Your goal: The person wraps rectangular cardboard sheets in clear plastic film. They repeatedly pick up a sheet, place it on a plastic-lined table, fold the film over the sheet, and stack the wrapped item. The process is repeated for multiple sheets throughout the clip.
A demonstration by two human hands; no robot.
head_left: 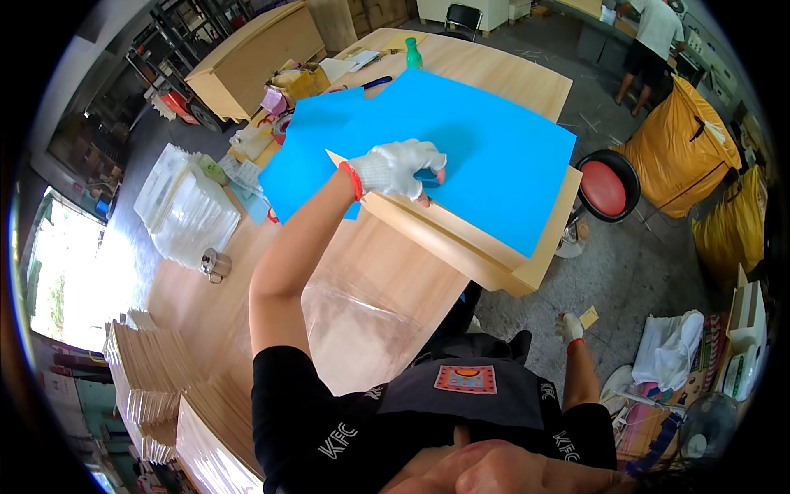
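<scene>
Sheet [502, 140], bright blue, lies flat under the left hand [401, 169] and spreads beyond it and to its right. Left hand: white glove, red band at wrist, fingers bent over the sheet's near edge, bare thumb and finger tips showing, a gap between them. Touching the blue; can't tell if it is pinching the edge or only resting there.

Directly below the grip, on the near side: tan boxlike piece [461, 247], long, running along the sheet's near edge and out to the right. Second blue piece [317, 136] left of the grip, partly behind the forearm.

Right hand [570, 327], same glove and red band, low and to the right, well apart from the grip. Small yellow scrap [588, 317] just beside its fingers; too small to tell if held, finger state unclear too.

Wood-topped table [185, 296] under it all. Far side of the grip: green bottle [413, 54], near the sheet's far edge. Far left: yellow carton [298, 82]. Left, well apart: clear plastic bags [188, 210] in a pile, metal cup [216, 265] near them. Nearer than the grip: clear film [358, 329] on the tabletop; board stack [148, 370] to the lower left. Right of the grip, off the table: red-seated stool [603, 188], then big yellow sack [687, 148]. Another person [656, 37] stands far right, beyond the sack.
</scene>
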